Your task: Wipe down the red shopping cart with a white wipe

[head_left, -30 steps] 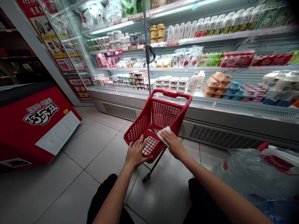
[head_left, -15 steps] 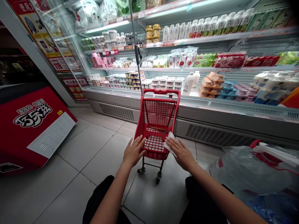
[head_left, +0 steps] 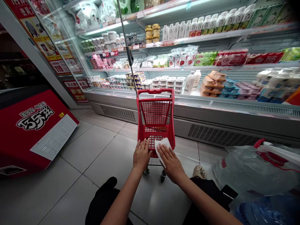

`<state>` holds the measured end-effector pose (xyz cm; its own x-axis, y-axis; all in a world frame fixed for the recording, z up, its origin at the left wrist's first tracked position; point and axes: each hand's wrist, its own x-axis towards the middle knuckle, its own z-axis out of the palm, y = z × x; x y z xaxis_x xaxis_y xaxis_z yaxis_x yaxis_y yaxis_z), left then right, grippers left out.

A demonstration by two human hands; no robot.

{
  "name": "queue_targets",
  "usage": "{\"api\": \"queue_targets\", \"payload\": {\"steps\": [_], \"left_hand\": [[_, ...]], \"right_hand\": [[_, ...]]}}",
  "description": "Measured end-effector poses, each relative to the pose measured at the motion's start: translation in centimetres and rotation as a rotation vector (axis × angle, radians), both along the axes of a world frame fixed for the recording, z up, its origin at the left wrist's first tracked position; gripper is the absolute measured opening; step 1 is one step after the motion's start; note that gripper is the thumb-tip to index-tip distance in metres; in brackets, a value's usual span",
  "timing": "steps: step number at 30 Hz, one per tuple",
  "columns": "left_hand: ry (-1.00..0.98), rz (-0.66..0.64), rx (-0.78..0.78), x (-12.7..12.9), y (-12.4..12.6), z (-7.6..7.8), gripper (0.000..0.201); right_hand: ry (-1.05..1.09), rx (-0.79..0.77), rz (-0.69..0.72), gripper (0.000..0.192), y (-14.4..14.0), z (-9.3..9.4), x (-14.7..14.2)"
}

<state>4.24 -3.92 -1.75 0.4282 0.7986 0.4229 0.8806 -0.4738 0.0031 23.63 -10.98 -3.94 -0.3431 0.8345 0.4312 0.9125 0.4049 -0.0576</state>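
A small red mesh shopping cart (head_left: 155,115) on wheels stands upright on the tiled floor in front of a refrigerated shelf, with a thin metal pole (head_left: 127,53) rising from it. My left hand (head_left: 141,154) lies flat against the cart's near red wall, fingers together. My right hand (head_left: 169,160) presses a white wipe (head_left: 160,145) against the same near wall, just right of the left hand. My knees in dark trousers show at the bottom.
A chilled display (head_left: 211,78) with yoghurt cups, bottles and packets runs behind the cart. A red freezer cabinet (head_left: 35,131) stands at the left. A large clear water bottle with a red handle (head_left: 253,168) lies at the right. A shoe (head_left: 199,171) shows near the cart's wheels.
The cart has swung from tilted on its side to upright and squared toward me. Both hands moved closer together onto its near wall, the wipe still under the right hand.
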Motion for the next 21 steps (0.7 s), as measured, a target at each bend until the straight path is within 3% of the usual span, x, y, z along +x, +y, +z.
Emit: {"api": "queue_targets", "payload": {"steps": [4,8,14,21], "left_hand": [[-0.009,-0.039,0.030,0.8,-1.3,0.0,0.080],[-0.003,-0.137,-0.009,0.6,-2.0,0.5,0.082],[0.058,-0.222,-0.052,1.8,-3.2,1.5,0.081],[0.001,-0.256,-0.073,4.5,-4.3,1.1,0.087]], "right_hand": [[0.036,0.028,0.059,0.087,1.0,0.1,-2.2],[0.007,0.016,0.086,0.088,0.5,0.2,0.0],[0.014,-0.003,-0.069,0.079,0.0,0.1,4.7],[0.169,0.020,-0.178,0.069,1.3,-1.4,3.0]]}}
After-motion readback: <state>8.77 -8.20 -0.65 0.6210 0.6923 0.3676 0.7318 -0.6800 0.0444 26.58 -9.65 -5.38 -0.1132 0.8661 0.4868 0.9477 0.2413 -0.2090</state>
